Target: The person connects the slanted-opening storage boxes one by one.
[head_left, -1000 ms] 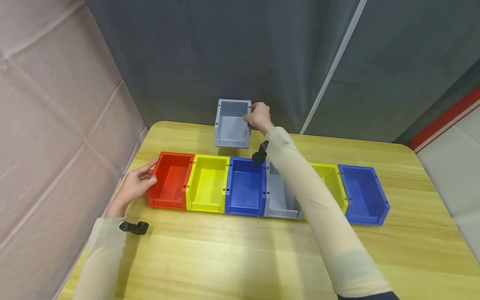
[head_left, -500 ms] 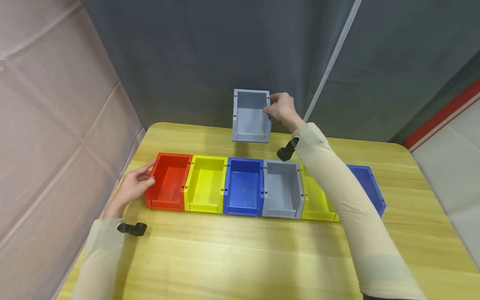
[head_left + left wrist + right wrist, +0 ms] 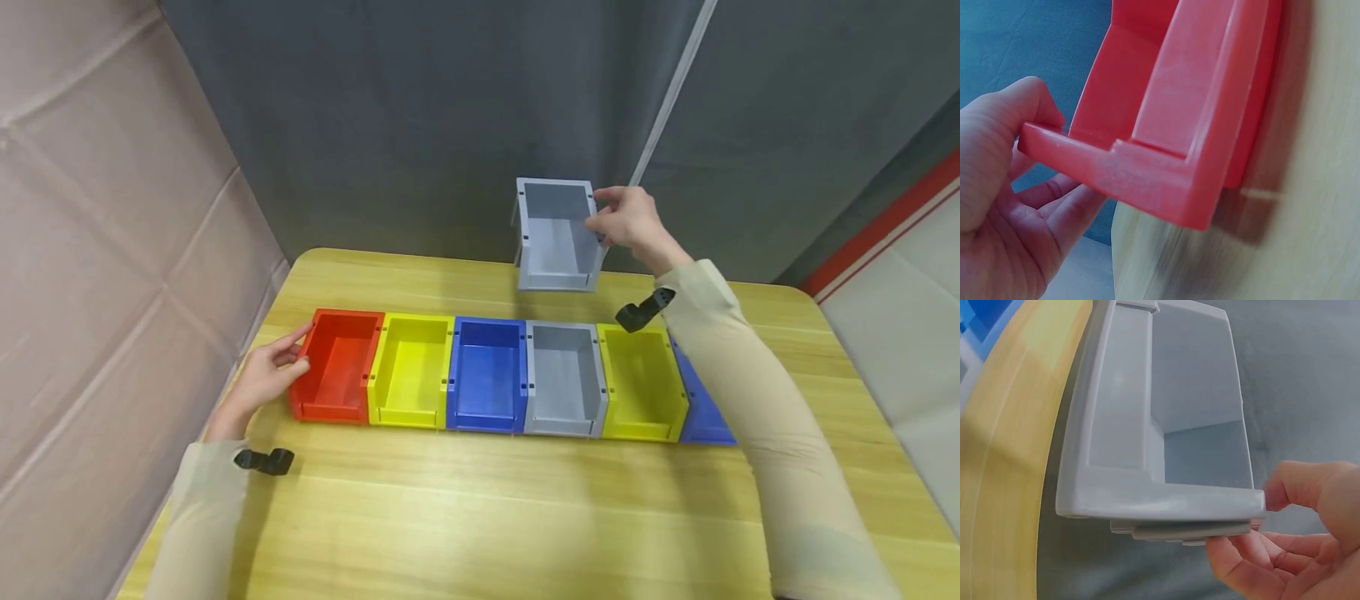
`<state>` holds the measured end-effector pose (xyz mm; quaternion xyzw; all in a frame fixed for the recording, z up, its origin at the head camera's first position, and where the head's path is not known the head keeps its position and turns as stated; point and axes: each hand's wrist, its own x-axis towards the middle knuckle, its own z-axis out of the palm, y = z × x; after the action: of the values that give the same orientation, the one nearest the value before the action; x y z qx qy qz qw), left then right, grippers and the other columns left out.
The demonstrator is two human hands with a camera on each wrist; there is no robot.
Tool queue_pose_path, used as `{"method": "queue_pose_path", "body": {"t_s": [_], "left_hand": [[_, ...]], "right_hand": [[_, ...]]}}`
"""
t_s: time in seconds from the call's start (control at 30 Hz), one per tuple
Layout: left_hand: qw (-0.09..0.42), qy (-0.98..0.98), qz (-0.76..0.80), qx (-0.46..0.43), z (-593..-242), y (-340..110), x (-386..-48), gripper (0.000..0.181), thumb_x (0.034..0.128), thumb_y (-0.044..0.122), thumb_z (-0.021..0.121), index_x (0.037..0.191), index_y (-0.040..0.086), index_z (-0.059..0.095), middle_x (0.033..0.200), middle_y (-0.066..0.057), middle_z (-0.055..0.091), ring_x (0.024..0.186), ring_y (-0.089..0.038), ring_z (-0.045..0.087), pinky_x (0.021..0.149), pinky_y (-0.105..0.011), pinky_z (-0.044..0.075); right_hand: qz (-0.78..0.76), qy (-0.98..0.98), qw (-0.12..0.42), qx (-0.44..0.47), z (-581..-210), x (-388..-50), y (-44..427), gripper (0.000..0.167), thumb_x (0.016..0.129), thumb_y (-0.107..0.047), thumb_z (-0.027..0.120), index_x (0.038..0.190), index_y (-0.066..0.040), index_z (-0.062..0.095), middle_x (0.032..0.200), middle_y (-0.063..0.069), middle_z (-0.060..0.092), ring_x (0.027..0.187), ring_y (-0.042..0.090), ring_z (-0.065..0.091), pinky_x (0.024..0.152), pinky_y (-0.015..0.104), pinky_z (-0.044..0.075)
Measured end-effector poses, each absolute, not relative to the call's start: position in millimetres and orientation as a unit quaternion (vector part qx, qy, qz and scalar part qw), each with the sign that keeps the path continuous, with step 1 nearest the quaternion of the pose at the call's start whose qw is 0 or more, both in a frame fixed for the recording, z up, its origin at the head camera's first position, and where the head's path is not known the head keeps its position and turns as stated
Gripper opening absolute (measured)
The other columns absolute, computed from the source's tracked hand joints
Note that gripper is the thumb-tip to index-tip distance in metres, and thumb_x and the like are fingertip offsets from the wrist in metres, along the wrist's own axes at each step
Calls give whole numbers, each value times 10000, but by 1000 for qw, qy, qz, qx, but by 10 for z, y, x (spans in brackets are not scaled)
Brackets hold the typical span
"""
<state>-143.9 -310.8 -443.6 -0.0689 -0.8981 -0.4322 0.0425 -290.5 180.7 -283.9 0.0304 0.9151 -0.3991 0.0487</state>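
My right hand pinches the right side wall of a grey storage bin, held up above the back of the table. In the right wrist view the thumb is at the wall's rim and the fingers are on its outer side. My left hand holds the left wall of a red storage bin at the row's left end. The left wrist view has the thumb at the red rim and the other fingers outside the wall.
Right of the red bin stand a yellow bin, a blue bin, a second grey bin, another yellow bin and another blue bin, partly behind my right sleeve. A dark curtain hangs behind the wooden table.
My right hand has carried the grey bin to the right, first rising a little, uncovering the grey and yellow bins in the row. The left hand stays at the red bin.
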Motion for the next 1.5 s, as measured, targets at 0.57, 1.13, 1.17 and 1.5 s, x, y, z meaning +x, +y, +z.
{"method": "queue_pose_path", "body": {"t_s": [0.57,1.13,1.17,1.5], "left_hand": [[42,-894,-441,-68,-4220,-3019,-1338,513,827,-120,558,1324,-123,432,933,-317,575,739,-141,600,622,-75,466],[50,-894,-441,-67,-4468,-3203,-1431,531,837,-66,577,1351,-54,446,933,-255,580,734,69,529,628,-90,479],[51,-893,-442,-67,-4467,-3205,-1428,533,837,-68,577,1353,-50,446,935,-256,581,733,68,530,627,-90,479],[52,-891,-446,-70,-4475,-3239,-1414,535,840,-67,582,1357,-47,443,949,-286,589,747,36,554,637,-87,484]], "right_hand": [[-371,928,39,29,-2726,-2474,2603,561,861,-106,594,1385,2,426,900,86,576,688,147,550,549,216,514],[-341,938,22,52,-2943,-2051,3287,566,882,-113,581,1393,40,389,839,25,570,699,133,550,567,204,517],[-342,938,22,52,-2952,-2034,3326,572,879,-112,584,1393,43,386,820,-1,572,690,112,548,565,202,516],[-368,929,32,35,-3080,-1878,3711,576,886,-76,576,1381,106,345,712,-211,544,650,-42,520,561,197,518]]}}
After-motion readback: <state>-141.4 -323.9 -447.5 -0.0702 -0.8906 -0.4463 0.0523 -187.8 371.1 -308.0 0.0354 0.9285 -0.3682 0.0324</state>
